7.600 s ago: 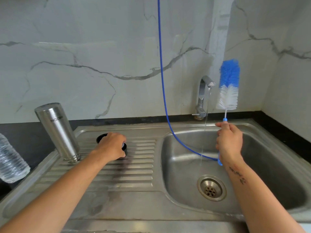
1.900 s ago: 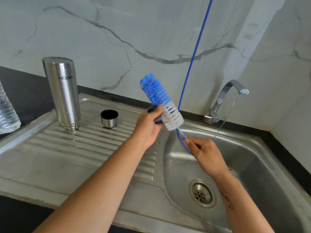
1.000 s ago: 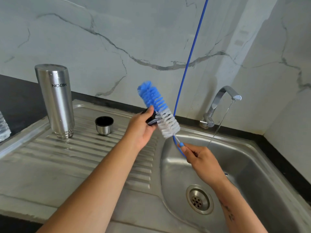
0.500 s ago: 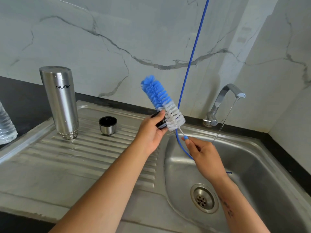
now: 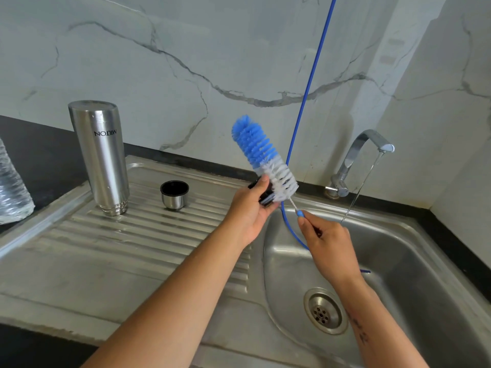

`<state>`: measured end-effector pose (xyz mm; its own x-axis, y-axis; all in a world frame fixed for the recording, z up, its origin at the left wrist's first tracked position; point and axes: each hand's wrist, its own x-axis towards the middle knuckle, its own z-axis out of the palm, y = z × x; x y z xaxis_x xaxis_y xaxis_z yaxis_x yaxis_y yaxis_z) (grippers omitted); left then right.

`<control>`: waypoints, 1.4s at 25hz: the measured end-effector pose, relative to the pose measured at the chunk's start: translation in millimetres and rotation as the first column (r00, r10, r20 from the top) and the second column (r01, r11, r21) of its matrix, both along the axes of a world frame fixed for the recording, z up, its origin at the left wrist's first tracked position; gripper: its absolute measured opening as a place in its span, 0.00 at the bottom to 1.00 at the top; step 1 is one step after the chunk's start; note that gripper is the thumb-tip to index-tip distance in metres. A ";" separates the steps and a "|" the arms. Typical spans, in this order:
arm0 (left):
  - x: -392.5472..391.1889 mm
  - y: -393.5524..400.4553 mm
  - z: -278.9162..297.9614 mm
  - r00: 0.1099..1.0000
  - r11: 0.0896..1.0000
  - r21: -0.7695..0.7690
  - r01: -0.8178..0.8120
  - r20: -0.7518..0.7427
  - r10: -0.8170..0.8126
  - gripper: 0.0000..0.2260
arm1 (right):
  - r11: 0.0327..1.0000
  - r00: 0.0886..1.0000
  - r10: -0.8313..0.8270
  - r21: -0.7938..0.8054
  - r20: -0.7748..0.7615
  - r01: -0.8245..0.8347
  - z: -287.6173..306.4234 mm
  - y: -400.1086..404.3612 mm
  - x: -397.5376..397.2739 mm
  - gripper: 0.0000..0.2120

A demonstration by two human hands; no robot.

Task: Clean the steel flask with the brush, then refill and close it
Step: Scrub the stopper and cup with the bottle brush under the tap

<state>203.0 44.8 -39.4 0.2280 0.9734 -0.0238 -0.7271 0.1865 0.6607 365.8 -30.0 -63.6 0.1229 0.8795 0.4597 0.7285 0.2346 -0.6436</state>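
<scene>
On the drainboard (image 5: 87,251), one flask (image 5: 99,158), one cup (image 5: 174,195), one brush (image 5: 263,158)

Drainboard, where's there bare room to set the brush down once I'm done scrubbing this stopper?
The near half of the drainboard, in front of the upturned flask and steel cup, is bare. So is the basin floor beside the drain. The back strip, holding flask and cup, is crowded.

a home kitchen: steel sink (image 5: 438,261) and ribbed drainboard (image 5: 111,235) beneath the hands, running tap (image 5: 358,155) and marble-look wall (image 5: 159,62) beyond them.
</scene>
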 end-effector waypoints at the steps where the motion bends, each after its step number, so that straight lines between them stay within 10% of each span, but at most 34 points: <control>1: -4.2 4.0 1.9 0.999 0.999 0.006 -0.033 0.021 0.033 0.08 | 0.999 1.000 0.025 -0.024 0.010 -0.025 -1.1 -0.1 2.8 0.13; 8: -5.0 -1.0 1.7 0.996 0.997 -0.015 0.071 -0.053 -0.072 0.08 | 0.997 0.998 0.066 -0.041 -0.024 -0.067 8.3 -1.0 4.5 0.15; 12: -23.3 10.0 7.5 0.988 1.000 -0.013 -0.012 0.156 0.014 0.09 | 0.980 0.991 0.133 -0.146 -0.027 -0.135 6.4 -8.9 7.8 0.14; 18: -2.5 -2.0 -6.8 0.991 0.999 -0.050 -0.008 -0.133 0.001 0.10 | 1.000 0.999 0.011 0.005 -0.038 -0.011 3.5 3.1 1.0 0.18; 25: -19.9 8.1 -3.2 0.996 0.981 -0.186 -0.051 0.063 0.064 0.10 | 0.996 0.992 0.044 -0.077 -0.122 -0.054 8.9 -6.9 4.5 0.14; 30: -16.1 0.6 -6.8 0.998 0.995 -0.095 -0.007 -0.066 0.001 0.14 | 0.998 1.000 0.016 -0.060 -0.017 -0.017 6.2 -4.0 -6.0 0.12; 35: -32.3 20.8 -3.9 0.968 0.965 -0.131 -0.229 0.079 0.240 0.15 | 0.962 0.989 0.150 -0.233 0.015 -0.142 10.0 -11.8 -2.3 0.16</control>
<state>170.7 65.6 -43.3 0.0007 0.9911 -0.1332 -0.8171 0.0774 0.5713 363.5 -41.8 -53.7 -0.0265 0.9694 0.2441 0.7184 0.1882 -0.6697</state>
